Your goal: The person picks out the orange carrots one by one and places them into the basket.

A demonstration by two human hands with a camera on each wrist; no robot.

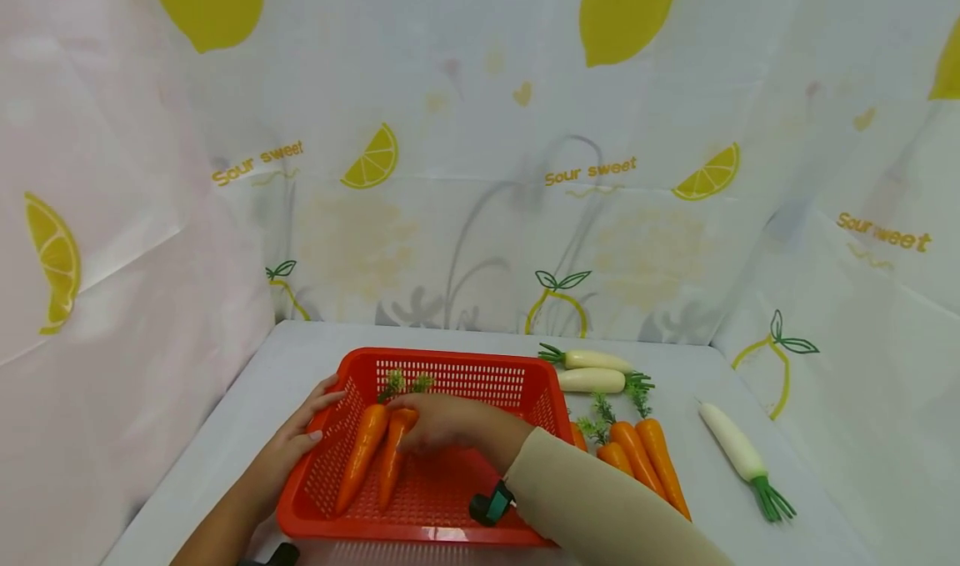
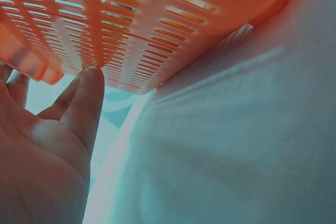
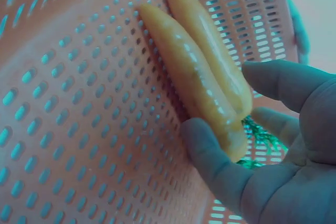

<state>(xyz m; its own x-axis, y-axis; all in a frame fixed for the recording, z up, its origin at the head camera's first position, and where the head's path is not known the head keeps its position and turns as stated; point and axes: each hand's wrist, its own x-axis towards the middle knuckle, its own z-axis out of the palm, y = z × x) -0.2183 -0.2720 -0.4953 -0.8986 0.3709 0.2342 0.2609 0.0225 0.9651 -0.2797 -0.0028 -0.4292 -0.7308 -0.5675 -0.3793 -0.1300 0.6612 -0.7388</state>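
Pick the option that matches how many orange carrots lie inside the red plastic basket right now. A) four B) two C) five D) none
B: the head view shows two orange carrots lying side by side on the floor of the red slotted plastic basket, with the right hand at their leafy ends, while the other orange carrots lie on the white table outside it.

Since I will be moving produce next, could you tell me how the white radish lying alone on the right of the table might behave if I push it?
The white radish looks smooth, rounded and tapered, so it would probably roll in a curve rather than slide straight. Its glossy skin suggests a slippery, stiff plastic model, likely light. The green top may flex.
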